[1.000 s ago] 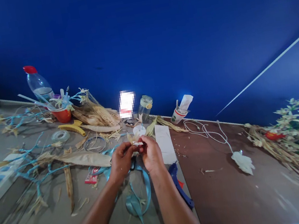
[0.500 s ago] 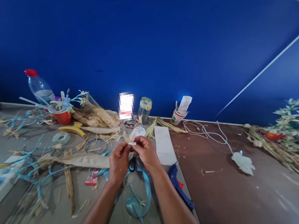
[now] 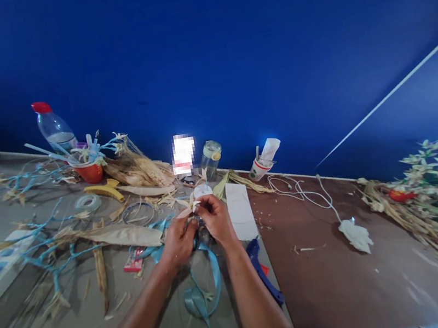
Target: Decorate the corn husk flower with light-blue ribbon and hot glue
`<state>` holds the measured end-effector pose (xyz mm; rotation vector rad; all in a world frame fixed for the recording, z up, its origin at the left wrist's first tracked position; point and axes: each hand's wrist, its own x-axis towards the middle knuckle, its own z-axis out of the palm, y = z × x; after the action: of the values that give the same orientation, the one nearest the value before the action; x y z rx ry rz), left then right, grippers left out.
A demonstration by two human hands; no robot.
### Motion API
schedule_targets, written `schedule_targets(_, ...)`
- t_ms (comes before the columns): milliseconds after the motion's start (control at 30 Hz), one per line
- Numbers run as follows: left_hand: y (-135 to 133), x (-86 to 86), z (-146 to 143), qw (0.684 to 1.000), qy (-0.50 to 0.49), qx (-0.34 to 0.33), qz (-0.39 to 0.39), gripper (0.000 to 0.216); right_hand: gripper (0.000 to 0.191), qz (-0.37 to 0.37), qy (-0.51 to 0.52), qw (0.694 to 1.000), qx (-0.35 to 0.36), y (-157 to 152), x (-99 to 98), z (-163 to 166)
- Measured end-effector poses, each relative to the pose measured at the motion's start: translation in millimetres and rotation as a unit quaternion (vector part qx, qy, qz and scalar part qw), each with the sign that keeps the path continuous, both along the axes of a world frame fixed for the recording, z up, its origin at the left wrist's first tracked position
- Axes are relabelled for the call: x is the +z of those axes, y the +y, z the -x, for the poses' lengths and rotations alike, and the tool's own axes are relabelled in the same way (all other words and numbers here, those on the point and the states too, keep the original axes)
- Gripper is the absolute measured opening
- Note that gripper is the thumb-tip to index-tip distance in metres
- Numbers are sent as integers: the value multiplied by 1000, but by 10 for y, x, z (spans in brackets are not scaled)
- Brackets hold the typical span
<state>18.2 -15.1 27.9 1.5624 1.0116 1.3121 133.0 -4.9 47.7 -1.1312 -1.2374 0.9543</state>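
Both hands meet over the middle of the table around a small pale flower of dried husk (image 3: 188, 207). My left hand (image 3: 180, 239) is closed, its thumb and fingers pinching the flower from below. My right hand (image 3: 213, 220) is closed too, thumb and forefinger pinched at the flower's right side, on a petal as it seems. The flower's base is hidden by the fingers. Light blue ribbon (image 3: 199, 300) trails on the table beneath my wrists. A long dried husk leaf (image 3: 126, 234) lies left of my left hand.
Blue-wrapped stems (image 3: 57, 259) spread at left, near a red cup (image 3: 91, 173) and a yellow tool (image 3: 104, 191). A blue-handled tool (image 3: 263, 273) lies by my right forearm, below a white card (image 3: 240, 210). A glass jar (image 3: 212, 157) and white cable (image 3: 302, 195) are at the back.
The flower's petals now show spread open above my fingers, where a whitish strip was pinched before. My left hand has turned slightly, and the right fingertips have risen a little.
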Motion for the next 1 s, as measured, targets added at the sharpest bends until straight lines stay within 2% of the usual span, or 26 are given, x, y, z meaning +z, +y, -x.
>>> schedule_targets(67, -5, 4, 8, 1000, 13, 12, 6, 22, 11, 11, 11, 1000, 4, 3, -9, 6)
schedule_targets(233, 14, -12, 43, 992, 50, 109, 33, 20, 13, 49, 102, 993, 34, 22, -53, 64)
schedule_targets(400, 21, -27, 38, 993, 40, 112, 19, 16, 13, 69, 135, 987, 45, 21, -41, 68)
schedule_targets(633, 22, -50, 25, 991, 20, 128, -20, 14, 8, 53, 168, 982, 70, -4, -50, 61)
schedule_targets(1000, 32, -81, 77, 964, 106, 209, -122, 16, 11, 27, 98, 994, 35, 1, -106, 203)
